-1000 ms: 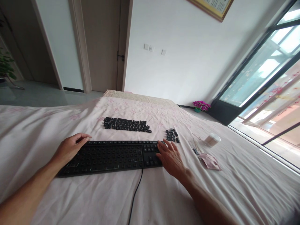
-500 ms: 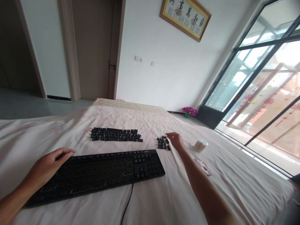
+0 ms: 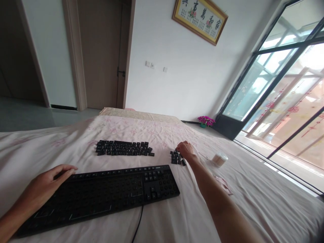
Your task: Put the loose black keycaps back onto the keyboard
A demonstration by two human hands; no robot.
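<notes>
A black keyboard lies on the bed, with bare key sockets across its main area and keys left along the top row and in the navigation block. At its upper left edge, my left hand holds on with thumb and index finger close together. My right hand curls over the small group of loose black keycaps, fingertips closed on a keycap at the group's far edge. The fingers partly hide that keycap. A larger set of keycaps lies in rows beyond the keyboard.
To the right of my forearm stands a clear round tub of cotton swabs. A pink cloth lies partly behind the arm. The keyboard's cable runs toward me over the wrinkled bedsheet.
My right hand has turned downward, its fingers curling over the far side of the small keycap group. My left hand stays at the keyboard edge. The view has shifted slightly.
</notes>
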